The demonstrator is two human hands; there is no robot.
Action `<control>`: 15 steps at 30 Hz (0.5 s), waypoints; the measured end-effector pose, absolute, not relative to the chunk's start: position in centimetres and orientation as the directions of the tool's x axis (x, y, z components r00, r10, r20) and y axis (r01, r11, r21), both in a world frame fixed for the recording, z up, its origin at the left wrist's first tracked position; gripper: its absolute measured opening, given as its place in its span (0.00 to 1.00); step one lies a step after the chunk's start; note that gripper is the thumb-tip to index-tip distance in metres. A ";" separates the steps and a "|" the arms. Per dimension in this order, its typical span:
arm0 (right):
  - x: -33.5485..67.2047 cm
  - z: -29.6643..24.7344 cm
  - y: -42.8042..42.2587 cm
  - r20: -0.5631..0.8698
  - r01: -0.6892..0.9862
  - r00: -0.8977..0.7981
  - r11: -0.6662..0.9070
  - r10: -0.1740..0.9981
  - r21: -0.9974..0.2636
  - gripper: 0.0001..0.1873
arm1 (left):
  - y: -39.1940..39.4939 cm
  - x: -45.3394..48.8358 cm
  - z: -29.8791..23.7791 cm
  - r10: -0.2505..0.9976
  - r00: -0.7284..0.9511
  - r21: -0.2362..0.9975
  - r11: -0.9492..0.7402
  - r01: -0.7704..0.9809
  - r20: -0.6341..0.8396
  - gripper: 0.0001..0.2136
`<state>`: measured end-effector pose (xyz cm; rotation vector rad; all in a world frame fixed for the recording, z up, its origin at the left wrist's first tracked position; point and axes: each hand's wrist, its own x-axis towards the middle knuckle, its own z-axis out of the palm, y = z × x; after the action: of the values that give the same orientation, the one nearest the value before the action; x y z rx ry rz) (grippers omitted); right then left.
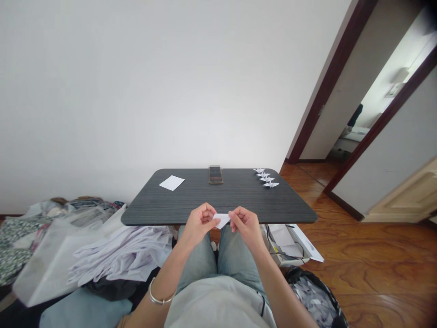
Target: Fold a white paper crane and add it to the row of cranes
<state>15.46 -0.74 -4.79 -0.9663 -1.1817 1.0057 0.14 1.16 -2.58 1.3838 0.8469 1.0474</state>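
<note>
My left hand and my right hand pinch a small folded piece of white paper between them, just in front of the table's near edge. Both hands are above my knees, in light denim jeans. On the dark wood-grain table lie a flat white paper sheet at the left and a dark phone in a clear stand at the far edge. Several white origami cranes stand in a row at the far right.
A heap of white fabric and a translucent bag lie to my left, beside patterned clothes. Papers and cables sit under the table's right side, and a patterned bag is on the wooden floor. A doorway is at the right.
</note>
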 end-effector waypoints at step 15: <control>15.5 -5.4 -0.7 0.301 -0.001 0.100 0.302 0.948 -0.953 0.12 | 1.4 0.0 -2.4 0.975 0.189 0.980 -0.081 -0.183 0.116 0.13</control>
<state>15.50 -0.75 -5.41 -1.0154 -1.2547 0.9196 0.05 1.37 -2.42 1.2382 0.8861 1.2091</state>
